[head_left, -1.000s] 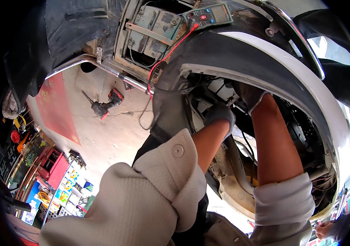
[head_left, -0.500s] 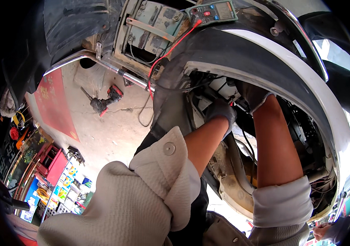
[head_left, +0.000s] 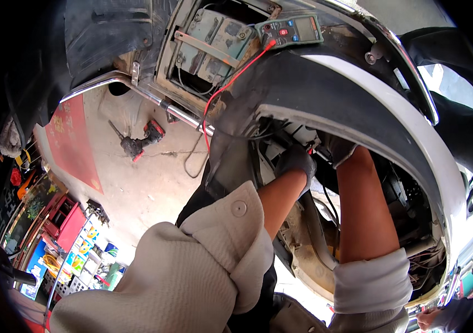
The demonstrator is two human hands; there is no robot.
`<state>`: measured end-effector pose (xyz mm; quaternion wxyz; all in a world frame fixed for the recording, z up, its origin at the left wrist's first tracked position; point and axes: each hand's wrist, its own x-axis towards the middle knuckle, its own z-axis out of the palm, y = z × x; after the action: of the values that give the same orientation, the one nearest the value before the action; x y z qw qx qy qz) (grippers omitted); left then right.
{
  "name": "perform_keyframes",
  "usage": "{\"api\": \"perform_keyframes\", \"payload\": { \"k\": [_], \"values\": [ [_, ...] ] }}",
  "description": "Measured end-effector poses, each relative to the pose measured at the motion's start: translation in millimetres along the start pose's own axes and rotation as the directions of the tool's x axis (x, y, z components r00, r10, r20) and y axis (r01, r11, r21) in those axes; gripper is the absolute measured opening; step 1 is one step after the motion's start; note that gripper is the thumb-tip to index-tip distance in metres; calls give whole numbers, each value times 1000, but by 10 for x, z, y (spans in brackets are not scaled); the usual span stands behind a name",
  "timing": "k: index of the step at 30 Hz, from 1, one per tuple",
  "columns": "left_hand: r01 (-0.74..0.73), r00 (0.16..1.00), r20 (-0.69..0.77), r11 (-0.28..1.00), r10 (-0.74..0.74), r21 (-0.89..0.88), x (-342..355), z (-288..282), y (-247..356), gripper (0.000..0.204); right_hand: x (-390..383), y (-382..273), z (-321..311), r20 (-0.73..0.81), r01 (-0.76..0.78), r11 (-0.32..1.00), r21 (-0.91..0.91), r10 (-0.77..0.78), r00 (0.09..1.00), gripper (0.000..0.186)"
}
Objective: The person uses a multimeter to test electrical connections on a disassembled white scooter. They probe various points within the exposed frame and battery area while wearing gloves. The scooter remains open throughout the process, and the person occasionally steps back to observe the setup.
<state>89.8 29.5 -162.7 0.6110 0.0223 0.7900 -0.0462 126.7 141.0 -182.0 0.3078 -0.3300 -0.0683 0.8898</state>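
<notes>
Both my hands, in grey work gloves, reach into the dark opening of a vehicle's body panel [head_left: 347,72]. My left hand [head_left: 297,163] is closed, its knuckles curled. A small red piece [head_left: 311,150] shows at its fingers, too little to name. Close beside it, my right hand [head_left: 338,150] goes in under the panel's lip, which hides its fingers. Dark wires and a pale plastic part lie around the hands. Above stands a multimeter [head_left: 289,31] with a screen; its red test lead [head_left: 231,82] runs down along the panel's left side.
An uncovered battery [head_left: 214,47] sits under a metal strap beside the multimeter. On the concrete floor lies a red-and-black cordless power tool [head_left: 142,140] near a red mat [head_left: 75,141]. Shelves of goods stand at lower left. Another person's hand [head_left: 428,318] shows at lower right.
The view has shifted slightly, and my forearms appear a little changed in place. Both hands stay inside the opening, close together.
</notes>
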Motion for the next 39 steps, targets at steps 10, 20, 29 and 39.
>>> {"api": "perform_keyframes", "payload": {
  "k": [10,20,29,39],
  "values": [
    [-104,993,-56,994,105,25,57,130,49,32,-165,-74,-6,22,21,992,122,-24,999,58],
    [-183,965,-184,983,185,30,124,257,21,25,-221,-116,54,-8,16,990,142,-15,1000,56],
    [-145,982,-118,989,146,20,126,230,19,28,-184,-16,-46,167,41,988,149,-66,984,42],
    [-136,987,-82,990,138,27,128,211,51,29,-140,-32,47,7,20,998,57,-20,1000,41]
  ]
}}
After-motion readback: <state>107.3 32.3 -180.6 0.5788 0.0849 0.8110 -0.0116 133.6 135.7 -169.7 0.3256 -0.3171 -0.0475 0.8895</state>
